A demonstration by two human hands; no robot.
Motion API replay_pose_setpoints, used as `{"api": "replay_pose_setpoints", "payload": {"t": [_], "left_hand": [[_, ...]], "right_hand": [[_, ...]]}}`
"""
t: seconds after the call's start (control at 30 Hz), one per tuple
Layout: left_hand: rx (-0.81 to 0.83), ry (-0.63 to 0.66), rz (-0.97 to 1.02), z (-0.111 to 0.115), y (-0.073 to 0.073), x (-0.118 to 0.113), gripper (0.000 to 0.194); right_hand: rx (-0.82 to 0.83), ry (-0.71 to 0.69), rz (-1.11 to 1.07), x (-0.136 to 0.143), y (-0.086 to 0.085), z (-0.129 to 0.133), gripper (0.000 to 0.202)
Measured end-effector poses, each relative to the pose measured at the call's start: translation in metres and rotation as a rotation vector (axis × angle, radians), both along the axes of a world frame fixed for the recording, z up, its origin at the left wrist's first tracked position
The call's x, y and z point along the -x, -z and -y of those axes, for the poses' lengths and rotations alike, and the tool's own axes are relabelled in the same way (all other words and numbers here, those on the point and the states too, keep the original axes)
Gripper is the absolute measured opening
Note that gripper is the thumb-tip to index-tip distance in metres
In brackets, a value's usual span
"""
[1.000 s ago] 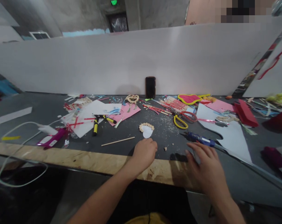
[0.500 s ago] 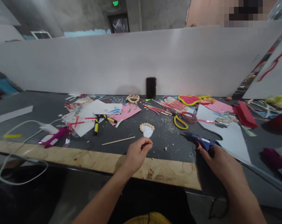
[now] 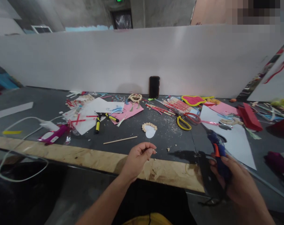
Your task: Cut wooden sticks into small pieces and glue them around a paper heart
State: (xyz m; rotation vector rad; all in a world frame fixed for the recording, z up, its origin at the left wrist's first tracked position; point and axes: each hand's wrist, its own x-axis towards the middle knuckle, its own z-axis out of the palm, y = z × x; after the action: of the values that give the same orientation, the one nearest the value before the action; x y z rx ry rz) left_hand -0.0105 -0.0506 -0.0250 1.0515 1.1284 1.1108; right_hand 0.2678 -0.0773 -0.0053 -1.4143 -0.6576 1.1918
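My right hand (image 3: 240, 179) is wrapped round the handle of a dark blue hot glue gun (image 3: 218, 148), which has an orange trigger and is raised off the table with its nozzle tilted up and away. Thumb and fingers of my left hand (image 3: 138, 157) are pinched together above the table's near edge; a tiny pale bit shows at the fingertips, too small to name. Just beyond that hand lies a white paper heart (image 3: 150, 132), with small tan wooden pieces (image 3: 145, 126) lined along its upper left edge. A thin wooden stick (image 3: 120, 140) rests to its left.
Yellow-and-black pliers (image 3: 98, 124) and scissors with red and yellow handles (image 3: 184, 122) lie farther back. White paper (image 3: 240, 140) is at right, beside a red folded piece (image 3: 250, 117). A phone (image 3: 154, 87) leans on the white partition (image 3: 97, 62). A white cable (image 3: 22, 150) loops at left.
My right hand has lifted the glue gun off the table and turned it more upright. My left hand has shifted slightly down, its fingers still pinched. The camera view has moved slightly.
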Motion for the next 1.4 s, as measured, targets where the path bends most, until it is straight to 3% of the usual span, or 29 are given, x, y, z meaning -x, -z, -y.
{"api": "replay_pose_setpoints", "payload": {"t": [0.07,0.13,0.27,0.47,0.63,0.8,1.0,1.13,1.3,1.4], "left_hand": [[0.051,0.014,0.057,0.002,0.000,-0.002,0.015],[0.086,0.024,0.105,0.004,0.000,-0.004,0.016],[0.086,0.013,0.197,0.008,0.000,-0.008,0.019],[0.090,-0.036,0.257,0.009,0.001,-0.012,0.021],[0.082,-0.072,0.257,0.010,0.002,-0.012,0.016],[0.069,-0.108,0.287,0.011,0.002,-0.011,0.015],[0.082,-0.125,0.300,0.011,0.003,-0.012,0.017],[0.093,-0.121,0.300,0.011,0.003,-0.012,0.019],[0.091,-0.115,0.308,0.011,0.003,-0.013,0.017],[0.089,-0.114,0.296,0.012,0.004,-0.013,0.018]], "right_hand": [[-0.005,-0.088,-0.216,0.006,0.006,0.005,0.040],[0.031,-0.124,-0.264,0.015,0.010,0.011,0.037],[0.061,-0.031,-0.047,0.037,0.010,0.025,0.040],[-0.130,-0.237,0.319,0.068,0.006,0.049,0.029],[-0.157,-0.223,0.478,0.084,0.007,0.059,0.031],[-0.160,-0.170,0.576,0.083,0.015,0.060,0.034],[-0.189,-0.245,0.654,0.073,0.028,0.059,0.032],[-0.248,-0.328,0.650,0.072,0.026,0.057,0.030],[-0.229,-0.270,0.615,0.076,0.021,0.057,0.027],[-0.277,-0.319,0.640,0.073,0.026,0.058,0.023]]}}
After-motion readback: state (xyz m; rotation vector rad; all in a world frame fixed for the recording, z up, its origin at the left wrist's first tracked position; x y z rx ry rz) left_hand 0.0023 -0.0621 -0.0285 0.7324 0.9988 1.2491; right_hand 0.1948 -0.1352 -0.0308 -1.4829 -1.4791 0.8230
